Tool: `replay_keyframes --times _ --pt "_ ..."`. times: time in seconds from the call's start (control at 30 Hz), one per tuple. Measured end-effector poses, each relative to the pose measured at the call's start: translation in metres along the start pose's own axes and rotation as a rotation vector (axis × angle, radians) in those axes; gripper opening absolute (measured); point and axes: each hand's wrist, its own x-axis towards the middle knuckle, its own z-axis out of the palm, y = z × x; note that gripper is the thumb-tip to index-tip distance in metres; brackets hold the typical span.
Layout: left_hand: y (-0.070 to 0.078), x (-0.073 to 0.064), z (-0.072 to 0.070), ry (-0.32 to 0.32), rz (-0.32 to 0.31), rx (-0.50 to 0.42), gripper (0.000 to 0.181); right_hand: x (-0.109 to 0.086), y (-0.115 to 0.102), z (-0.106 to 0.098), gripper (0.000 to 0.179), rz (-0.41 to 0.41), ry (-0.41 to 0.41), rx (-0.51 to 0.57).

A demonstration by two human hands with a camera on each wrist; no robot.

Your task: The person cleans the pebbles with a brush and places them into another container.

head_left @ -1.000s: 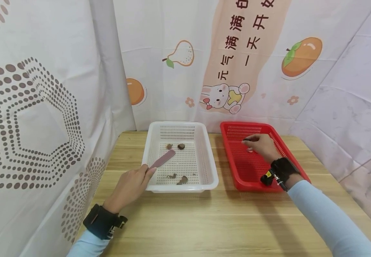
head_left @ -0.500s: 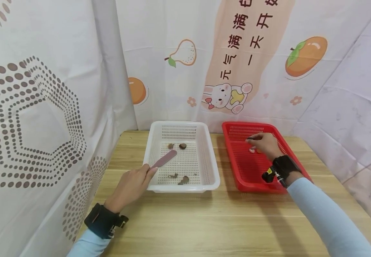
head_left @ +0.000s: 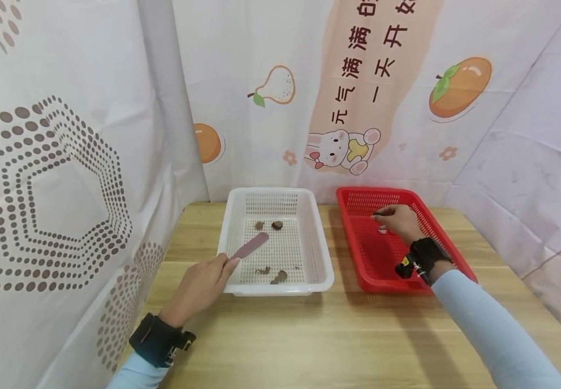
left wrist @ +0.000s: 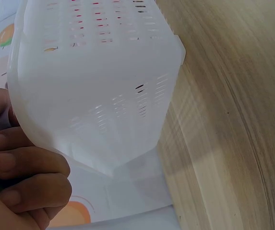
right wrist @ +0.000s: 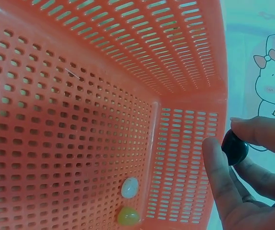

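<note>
In the head view my left hand grips the handle of a flat mauve spatula at the left side of a white perforated basket. The blade reaches over the basket's inside. Two brown roundish lumps lie toward the back there, and ragged brown scraps toward the front. In the left wrist view the spatula is hidden behind the curled fingers. My right hand is over a red perforated basket, pinching a smooth black pebble between thumb and fingers.
A white pebble and a yellow pebble lie on the red basket's floor. Both baskets stand side by side on a wooden table. Printed white curtains hang behind and beside the table.
The head view shifts slightly. My left hand keeps the spatula almost still. The right hand stays over the red basket with the black pebble, barely moving.
</note>
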Motion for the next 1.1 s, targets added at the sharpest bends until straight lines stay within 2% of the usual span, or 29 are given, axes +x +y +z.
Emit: replay_keyframes --times 0.27,0.57,0.73,0.93,1.1 --pt "-0.001 -0.004 0.005 0.019 0.010 0.007 0.039 0.003 0.005 0.006 0.038 0.026 -0.008 0.009" --pt "-0.001 -0.004 0.003 0.028 0.000 0.000 0.038 0.011 0.004 0.010 0.036 0.008 -0.002 -0.008" --pt "-0.001 -0.003 0.002 0.026 0.002 0.007 0.038 0.013 0.004 0.011 0.036 0.012 0.000 -0.058" --pt "0.000 -0.003 0.002 0.027 0.006 0.002 0.038 0.016 0.005 0.012 0.032 -0.041 0.001 -0.144" --pt "0.000 -0.002 0.002 0.031 0.001 0.002 0.038 0.019 0.010 0.011 0.031 -0.054 -0.021 -0.180"
